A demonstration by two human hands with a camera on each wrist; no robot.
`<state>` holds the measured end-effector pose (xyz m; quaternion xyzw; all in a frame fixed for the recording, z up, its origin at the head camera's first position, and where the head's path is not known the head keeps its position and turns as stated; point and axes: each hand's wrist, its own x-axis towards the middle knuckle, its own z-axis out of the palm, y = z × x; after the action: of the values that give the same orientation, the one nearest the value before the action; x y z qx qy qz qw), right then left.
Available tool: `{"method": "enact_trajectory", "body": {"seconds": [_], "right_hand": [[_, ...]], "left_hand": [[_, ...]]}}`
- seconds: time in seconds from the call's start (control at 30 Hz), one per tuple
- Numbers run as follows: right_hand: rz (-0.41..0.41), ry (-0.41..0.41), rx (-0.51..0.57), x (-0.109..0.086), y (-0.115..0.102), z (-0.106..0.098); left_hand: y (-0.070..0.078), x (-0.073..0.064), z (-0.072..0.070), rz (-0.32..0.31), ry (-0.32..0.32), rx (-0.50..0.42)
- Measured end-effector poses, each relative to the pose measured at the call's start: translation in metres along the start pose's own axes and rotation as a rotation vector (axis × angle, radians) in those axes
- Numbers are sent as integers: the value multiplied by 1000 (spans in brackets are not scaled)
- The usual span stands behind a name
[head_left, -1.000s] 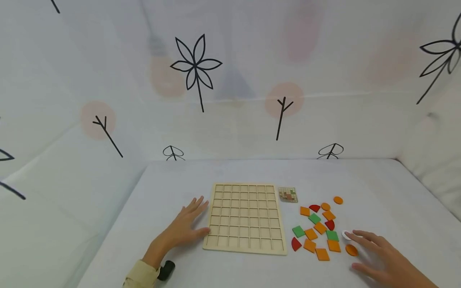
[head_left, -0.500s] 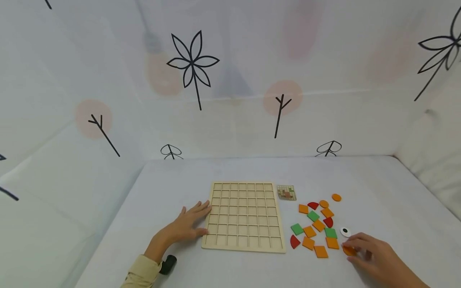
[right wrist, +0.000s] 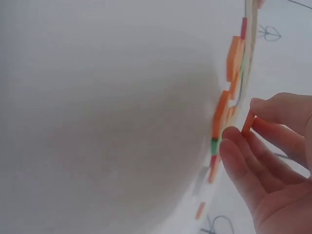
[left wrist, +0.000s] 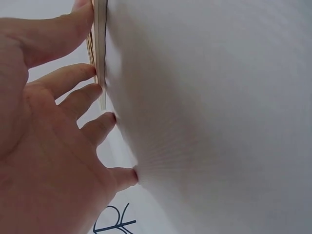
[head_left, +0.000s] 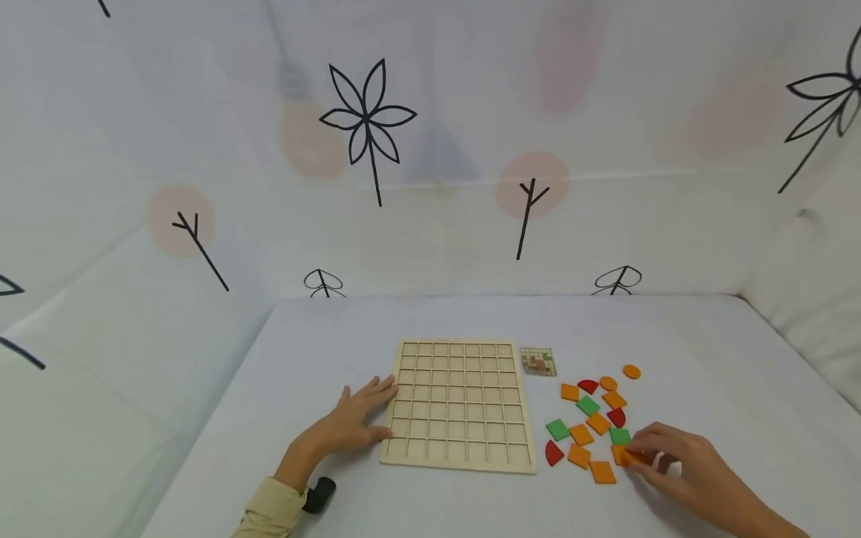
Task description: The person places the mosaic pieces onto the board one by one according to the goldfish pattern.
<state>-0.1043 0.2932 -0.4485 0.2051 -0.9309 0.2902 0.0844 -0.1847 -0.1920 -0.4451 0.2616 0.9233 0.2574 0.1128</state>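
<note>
My left hand (head_left: 343, 424) rests at the left edge of a pale wooden grid board (head_left: 460, 407), fingers spread and relaxed. In the left wrist view its thumb and some fingertips touch the board's side, while other fingertips press on the white cloth. To the right, my right hand (head_left: 689, 465) pinches an orange disc (right wrist: 248, 123) between thumb and fingers, raised just above the table. In the head view that disc (head_left: 634, 457) overlaps an orange square (head_left: 616, 454) lying below it. The white disc with a black dot is hidden behind the right hand in the head view.
Several orange squares (head_left: 602, 472), green squares (head_left: 558, 430), red quarter-circle pieces (head_left: 554, 453) and orange discs (head_left: 631, 371) lie scattered right of the board. A small printed pattern card (head_left: 538, 362) sits by its top right corner. White patterned cloth (head_left: 437, 246) hangs behind the table.
My right hand has moved from the white disc to the nearest orange disc, pinched it, and carried it up and left over the other pieces. The left hand has stayed almost in place.
</note>
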Motion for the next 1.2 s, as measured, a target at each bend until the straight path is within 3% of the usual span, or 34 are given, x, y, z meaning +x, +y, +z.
{"method": "enact_trajectory", "body": {"seconds": [0.33,0.67,0.97,1.2], "right_hand": [[-139,11,104,35,-22,8],[-260,13,164,70,-39,22],[-260,-66,197,103,-58,40],[-365,-80,236,136,-72,60]], "left_hand": [[-1,-1,-4,-23,-27,7],[-4,0,-5,10,-22,-14],[-7,1,-1,25,-10,-30],[-7,2,0,37,-5,-32]]}}
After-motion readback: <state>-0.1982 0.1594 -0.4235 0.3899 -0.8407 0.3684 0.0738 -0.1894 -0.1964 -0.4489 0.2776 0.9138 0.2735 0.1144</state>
